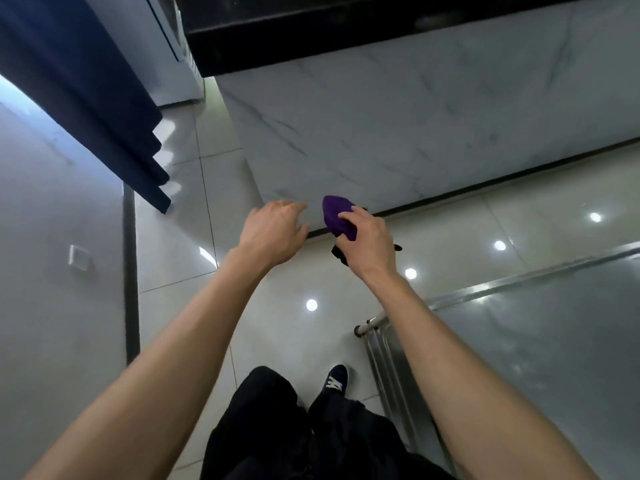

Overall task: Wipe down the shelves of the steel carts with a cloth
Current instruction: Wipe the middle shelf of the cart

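We hold the purple cloth (337, 216) bunched in our right hand (369, 237), fingers curled round it in a closed grip, out in front of us above the tiled floor (277, 306) and well apart from the steel cart (540, 341) at our lower right, while our left hand (273, 230) hovers just beside it with fingers spread, holding nothing. We judge the cloth light, soft and limp, so it should fold or flatten easily. We would take it by its edges with both hands to spread it, then press it flat under the palm on the shelf.
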### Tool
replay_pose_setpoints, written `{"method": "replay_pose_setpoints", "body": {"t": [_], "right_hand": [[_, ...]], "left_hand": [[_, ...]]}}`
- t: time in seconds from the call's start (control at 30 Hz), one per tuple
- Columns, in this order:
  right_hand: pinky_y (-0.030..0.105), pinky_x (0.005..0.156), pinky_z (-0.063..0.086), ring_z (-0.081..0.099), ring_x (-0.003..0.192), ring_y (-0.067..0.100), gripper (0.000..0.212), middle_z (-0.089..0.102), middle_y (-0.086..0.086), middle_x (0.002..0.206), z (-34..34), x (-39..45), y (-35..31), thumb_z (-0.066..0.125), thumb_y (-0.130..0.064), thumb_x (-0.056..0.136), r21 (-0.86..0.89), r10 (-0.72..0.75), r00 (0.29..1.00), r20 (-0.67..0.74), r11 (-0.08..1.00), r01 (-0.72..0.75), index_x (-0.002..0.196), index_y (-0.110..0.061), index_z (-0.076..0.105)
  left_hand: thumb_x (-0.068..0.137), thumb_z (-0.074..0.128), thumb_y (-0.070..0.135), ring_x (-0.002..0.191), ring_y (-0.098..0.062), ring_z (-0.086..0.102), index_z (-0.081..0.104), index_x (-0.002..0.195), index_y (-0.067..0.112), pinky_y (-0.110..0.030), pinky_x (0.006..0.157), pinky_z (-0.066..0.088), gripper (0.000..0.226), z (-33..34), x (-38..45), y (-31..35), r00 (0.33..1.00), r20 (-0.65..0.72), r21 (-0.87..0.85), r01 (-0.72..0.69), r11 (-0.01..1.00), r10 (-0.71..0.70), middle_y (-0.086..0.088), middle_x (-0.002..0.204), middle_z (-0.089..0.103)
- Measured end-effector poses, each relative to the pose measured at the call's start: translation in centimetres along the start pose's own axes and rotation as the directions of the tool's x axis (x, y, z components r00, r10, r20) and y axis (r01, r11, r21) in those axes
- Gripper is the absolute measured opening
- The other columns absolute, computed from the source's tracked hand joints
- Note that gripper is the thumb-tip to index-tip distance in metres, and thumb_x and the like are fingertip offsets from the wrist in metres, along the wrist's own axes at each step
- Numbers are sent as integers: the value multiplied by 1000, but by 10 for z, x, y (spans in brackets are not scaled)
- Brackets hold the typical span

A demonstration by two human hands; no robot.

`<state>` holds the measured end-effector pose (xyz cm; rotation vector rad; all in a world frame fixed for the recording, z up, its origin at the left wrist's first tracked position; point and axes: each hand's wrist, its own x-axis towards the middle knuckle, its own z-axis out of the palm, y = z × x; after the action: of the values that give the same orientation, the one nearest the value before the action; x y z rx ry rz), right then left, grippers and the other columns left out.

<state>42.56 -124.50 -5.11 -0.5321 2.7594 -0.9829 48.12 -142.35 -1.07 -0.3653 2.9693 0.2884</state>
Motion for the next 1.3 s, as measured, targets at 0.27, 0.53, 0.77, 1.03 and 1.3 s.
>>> {"method": "replay_pose_setpoints", "body": {"t": [0.27,0.53,0.77,1.03,1.3], "right_hand": [[46,96,46,52,118,30,45,53,-3,144,1,119,9,65,-23,89,-261,60,998,-28,963,-65,134,-22,61],[51,94,47,50,120,31,44,50,0,147,-25,169,30,65,-25,90,-313,289,942,-172,891,-330,133,-24,61],[49,94,44,49,117,31,41,52,0,144,-69,171,89,64,-24,90,-240,472,821,-321,798,-553,131,-24,61],[49,98,42,48,118,32,44,52,0,144,-134,178,162,62,-22,89,-54,589,661,-464,726,-685,133,-22,61],[50,98,43,51,116,31,46,55,-1,141,-181,172,206,62,-22,86,104,664,530,-527,670,-735,132,-21,62]], "left_hand": [[97,49,36,121,-32,55,55,136,18,-41,96,43,43,-5,140,-36,985,74,-1,-157,988,157,-9,133,60],[100,49,36,122,-30,53,52,140,17,-38,99,42,45,-15,257,-2,877,164,-58,-449,892,452,-11,136,58],[99,48,34,124,-33,52,53,138,12,-45,103,42,45,-7,322,98,723,243,-12,-664,747,647,-14,137,56],[99,46,35,122,-32,51,54,134,13,-42,101,40,42,-4,373,230,560,268,88,-825,559,784,-12,135,57],[98,47,37,120,-32,53,54,135,17,-42,97,41,43,11,397,327,438,301,69,-896,438,847,-8,131,60]]}}
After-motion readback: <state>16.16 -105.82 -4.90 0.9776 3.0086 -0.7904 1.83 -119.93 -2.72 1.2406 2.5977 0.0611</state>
